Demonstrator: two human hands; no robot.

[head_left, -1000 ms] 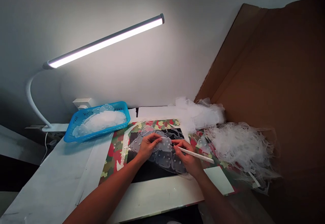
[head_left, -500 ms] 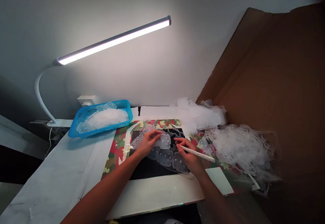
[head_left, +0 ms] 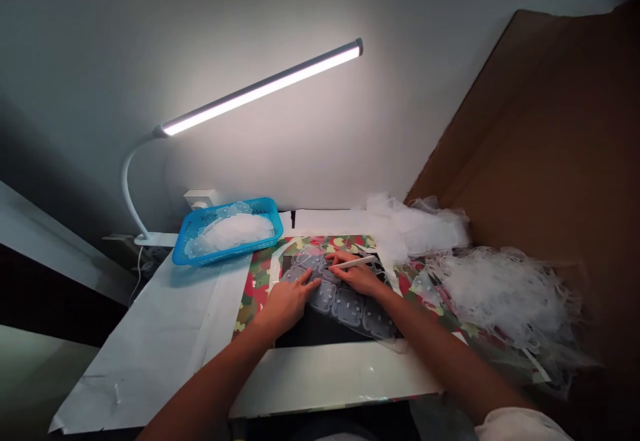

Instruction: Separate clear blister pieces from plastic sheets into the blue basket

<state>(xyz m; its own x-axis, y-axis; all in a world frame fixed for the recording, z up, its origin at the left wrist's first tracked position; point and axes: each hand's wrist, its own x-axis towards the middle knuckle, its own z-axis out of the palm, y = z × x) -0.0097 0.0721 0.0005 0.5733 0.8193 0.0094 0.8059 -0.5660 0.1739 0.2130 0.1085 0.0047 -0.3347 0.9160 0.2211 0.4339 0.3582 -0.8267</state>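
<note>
A sheer, white-dotted fabric sheet with rounded outlined shapes lies over a black panel on a camouflage-patterned board. My left hand rests on the sheet's left part, fingers stretched out and pressing it. Closed around a slim white pen-like tool, my right hand is over the upper middle of the sheet. The tool's tip points left, close to my left fingertips; whether it touches the sheet I cannot tell.
A blue basket holds sheer white pieces at the back left. A lit lamp hangs above. Folded sheer fabric and a tangled heap of scraps lie on the right, beside a tall cardboard sheet.
My left hand has let go of a small sheer fabric piece and now lies flat on the sheet. My right hand has brought the tool up and left over the sheet. The camera view has shifted left.
</note>
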